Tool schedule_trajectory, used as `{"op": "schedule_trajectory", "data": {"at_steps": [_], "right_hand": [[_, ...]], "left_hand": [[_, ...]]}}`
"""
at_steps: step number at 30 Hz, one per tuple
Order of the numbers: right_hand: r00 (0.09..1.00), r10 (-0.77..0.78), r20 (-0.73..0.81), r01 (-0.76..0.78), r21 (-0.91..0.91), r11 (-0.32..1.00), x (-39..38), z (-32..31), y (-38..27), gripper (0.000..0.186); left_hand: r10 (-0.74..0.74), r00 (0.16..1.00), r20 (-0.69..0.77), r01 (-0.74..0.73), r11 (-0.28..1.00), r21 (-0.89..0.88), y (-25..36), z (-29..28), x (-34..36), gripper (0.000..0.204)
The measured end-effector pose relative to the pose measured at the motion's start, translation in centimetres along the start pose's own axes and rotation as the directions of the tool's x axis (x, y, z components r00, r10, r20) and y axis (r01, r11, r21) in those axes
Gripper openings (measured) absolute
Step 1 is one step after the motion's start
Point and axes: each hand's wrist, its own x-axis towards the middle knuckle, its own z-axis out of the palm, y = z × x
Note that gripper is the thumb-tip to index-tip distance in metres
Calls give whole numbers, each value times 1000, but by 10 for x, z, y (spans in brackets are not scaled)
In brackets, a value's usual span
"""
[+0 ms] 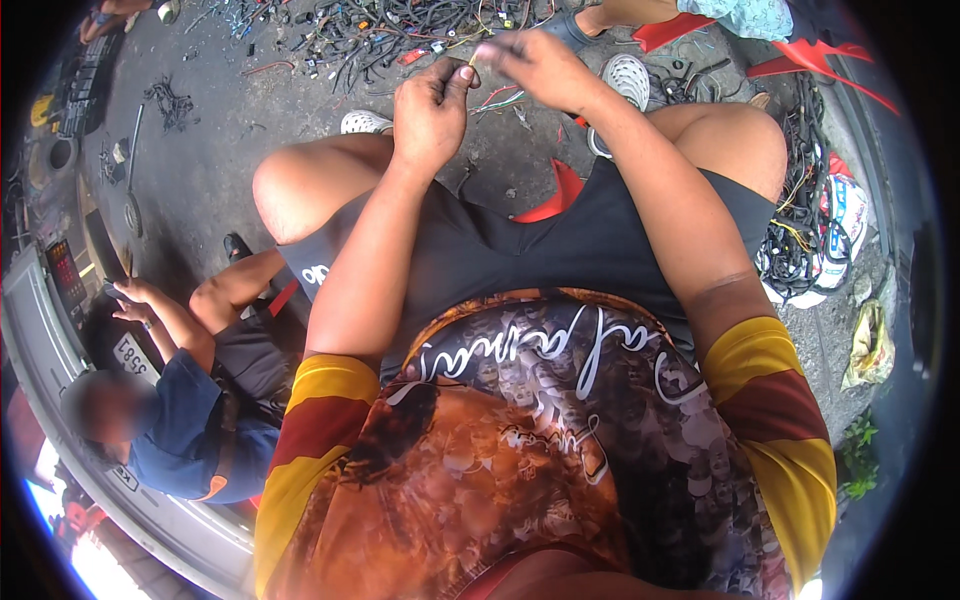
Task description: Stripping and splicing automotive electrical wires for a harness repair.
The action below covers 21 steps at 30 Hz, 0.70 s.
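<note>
The person sits low with bare knees spread, and both hands meet out in front above the concrete floor [215,170]. The left hand [432,105] is curled into a loose fist, its grip pressed together with thumb and forefinger pinching one end of a thin wire [473,62]. The right hand [535,65] faces it, just beside it, fingertips closed on the same short stretch of wire, so the piece is held between the two hands, up off the floor. The wire is too thin to tell its colour for sure; it looks pale or yellowish.

Below the hands, a few loose coloured wires [497,98] lie on the floor between the feet. Further out, along the top of the view, a broad tangle of dark cables [395,30] is spread over the concrete. The person's white perforated shoe [627,80] rests to the right of the hands, and a second white shoe [365,122] shows beside the left knee. A red plastic seat edge [557,195] shows between the thighs.

To the right, another heap of black wiring [795,240] lies against a white printed sack [845,225]. Red plastic panels [800,55] lie at the upper right.

At the lower left, another person in a blue shirt [180,430] sits close by, one hand [135,300] raised near a dark device with a lit display [65,270].
</note>
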Motion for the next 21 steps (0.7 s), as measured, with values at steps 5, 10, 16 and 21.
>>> {"op": "schedule_trajectory", "data": {"at_steps": [5,10,16,21], "right_hand": [[933,358,-39,-343,206,916,4,-33,23,45],[984,113,137,-142,224,964,-11,-15,-20,45],[958,112,262,-155,148,977,-13,-15,-44,58],[965,87,249,-121,123,985,-18,-24,-62,62]], "left_hand": [[-49,999,-15,49,999,6,-8,-6,-3,20],[-91,996,20,92,994,-59,-10,-5,0,22],[-29,996,84,48,973,-227,-5,-4,1,22],[9,996,84,11,974,-228,1,-6,-1,21]]}}
